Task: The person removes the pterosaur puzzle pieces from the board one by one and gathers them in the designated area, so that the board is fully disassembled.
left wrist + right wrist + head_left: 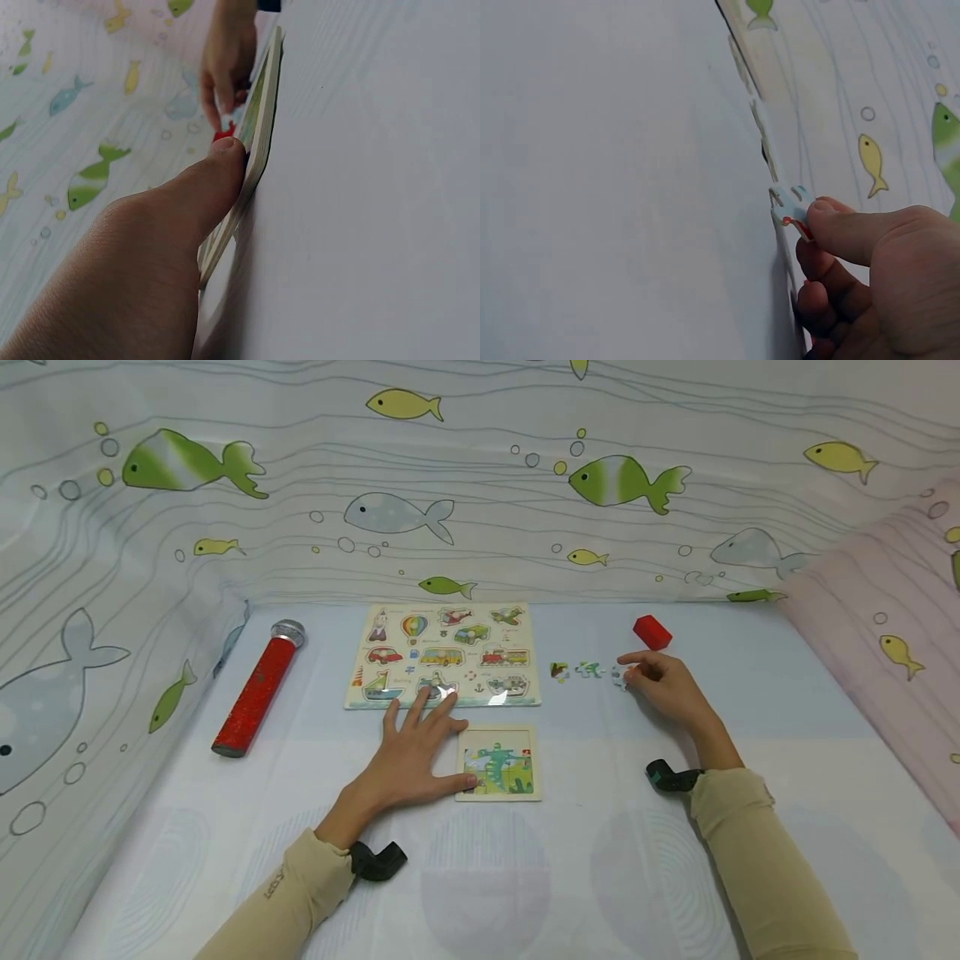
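Note:
My right hand point(671, 693) pinches a small jigsaw piece point(789, 206), pale blue with a bit of red, between thumb and fingers. Two more loose jigsaw pieces, a dark multicoloured one point(559, 672) and a green-and-white one point(589, 669), lie in a row to its left. A square wooden jigsaw tray point(536, 762) holds a partly filled dinosaur picture; its top strip is bare. The thumb of my left hand point(408, 764) rests on the tray's left edge. Its other fingers spread straight, the tips over the lower edge of a larger vehicle puzzle board point(486, 618).
A red toy microphone point(258, 693) with a silver head lies at the left. Beyond my right hand sits a red block point(652, 632). Fish-patterned cloth point(487, 460) rises behind the table and at both sides.

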A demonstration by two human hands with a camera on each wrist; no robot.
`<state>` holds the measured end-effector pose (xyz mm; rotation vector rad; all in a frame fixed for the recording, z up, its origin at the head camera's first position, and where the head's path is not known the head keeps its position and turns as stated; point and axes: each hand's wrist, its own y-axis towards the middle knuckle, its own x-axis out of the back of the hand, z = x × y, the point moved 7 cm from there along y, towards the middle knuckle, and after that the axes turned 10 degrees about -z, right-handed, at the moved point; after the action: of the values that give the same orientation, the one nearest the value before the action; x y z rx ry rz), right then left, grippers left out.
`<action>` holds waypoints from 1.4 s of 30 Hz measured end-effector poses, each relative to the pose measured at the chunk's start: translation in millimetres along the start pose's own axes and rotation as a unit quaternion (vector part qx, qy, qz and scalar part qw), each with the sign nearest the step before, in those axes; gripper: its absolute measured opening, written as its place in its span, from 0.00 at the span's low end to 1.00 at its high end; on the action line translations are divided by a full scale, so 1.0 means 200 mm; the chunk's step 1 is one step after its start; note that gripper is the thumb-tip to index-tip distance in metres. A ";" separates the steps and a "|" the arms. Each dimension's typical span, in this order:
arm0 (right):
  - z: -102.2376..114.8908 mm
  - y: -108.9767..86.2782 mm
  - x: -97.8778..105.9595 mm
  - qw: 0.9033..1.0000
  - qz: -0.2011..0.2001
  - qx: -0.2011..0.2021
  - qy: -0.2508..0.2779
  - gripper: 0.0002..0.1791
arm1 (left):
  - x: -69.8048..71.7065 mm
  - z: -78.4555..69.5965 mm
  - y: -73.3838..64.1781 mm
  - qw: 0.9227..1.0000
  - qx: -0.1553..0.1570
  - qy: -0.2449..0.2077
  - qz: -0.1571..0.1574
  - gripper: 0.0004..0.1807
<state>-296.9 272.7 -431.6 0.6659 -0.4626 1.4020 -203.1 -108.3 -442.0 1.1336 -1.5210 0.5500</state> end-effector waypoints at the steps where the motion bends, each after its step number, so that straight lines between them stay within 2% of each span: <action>1: 0.00 0.01 0.00 1.000 0.001 -0.003 -0.007 0.16 | 0.00 0.00 0.00 1.000 0.001 0.000 -0.001 0.46; 6: 0.00 0.05 -0.01 1.000 -0.002 -0.016 -0.026 0.16 | 0.01 0.00 0.00 1.000 0.002 -0.001 -0.002 0.45; 13: -0.01 0.07 0.00 0.999 -0.004 -0.013 -0.048 0.15 | 0.00 -0.01 0.00 1.000 -0.007 -0.006 -0.010 0.45; 23: -0.04 0.06 -0.02 0.998 0.026 -0.048 -0.042 0.17 | 0.00 -0.01 0.00 1.000 -0.005 -0.003 -0.007 0.45; 30: -0.02 0.06 -0.02 0.996 0.055 -0.032 -0.060 0.21 | 0.00 -0.01 0.00 1.000 -0.004 -0.001 -0.004 0.45; 42: -0.03 0.07 -0.03 0.996 0.052 -0.032 -0.064 0.21 | -0.01 0.00 0.00 1.000 -0.001 0.001 0.003 0.46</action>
<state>-312.1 272.7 -436.7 0.6891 -0.6489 1.4408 -204.0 -107.3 -443.7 1.1272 -1.5227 0.5531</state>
